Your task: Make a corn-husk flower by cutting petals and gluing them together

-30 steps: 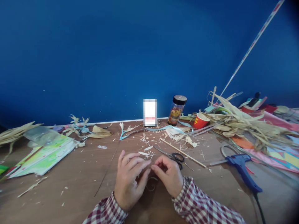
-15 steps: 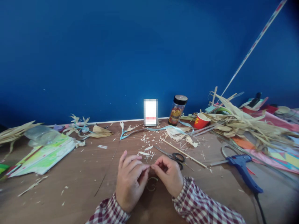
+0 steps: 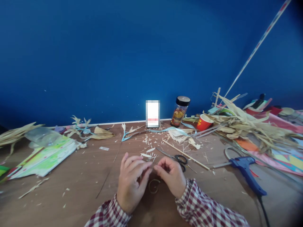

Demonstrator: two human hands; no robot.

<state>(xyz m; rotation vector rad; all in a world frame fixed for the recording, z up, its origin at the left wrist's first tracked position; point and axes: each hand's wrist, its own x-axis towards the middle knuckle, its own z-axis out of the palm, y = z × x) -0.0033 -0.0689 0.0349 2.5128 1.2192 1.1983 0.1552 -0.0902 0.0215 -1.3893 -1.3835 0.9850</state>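
Observation:
My left hand (image 3: 133, 179) and my right hand (image 3: 170, 176) hover over the table, fingertips close together with a narrow gap between them. Thumb and forefinger of each hand are pinched; whatever they hold, if anything, is too small to make out. On the table between my wrists lies a curled pale strip (image 3: 154, 186). Black-handled scissors (image 3: 181, 160) rest just beyond my right hand, beside a thin wooden stick (image 3: 187, 155). Pale husk scraps (image 3: 149, 155) are scattered past my fingertips.
At right lies a blue glue gun (image 3: 247, 171) with its cord. Farther back stand a red paper cup (image 3: 204, 122), a black-lidded jar (image 3: 180, 112) and a heap of dried corn husks (image 3: 253, 126). A green-and-white painted sheet (image 3: 44, 157) lies at left. A blue wall (image 3: 118, 63) rises behind.
My fingertips, which were touching, have drawn slightly apart. The left fingertips have risen a little. The things on the table stay where they were.

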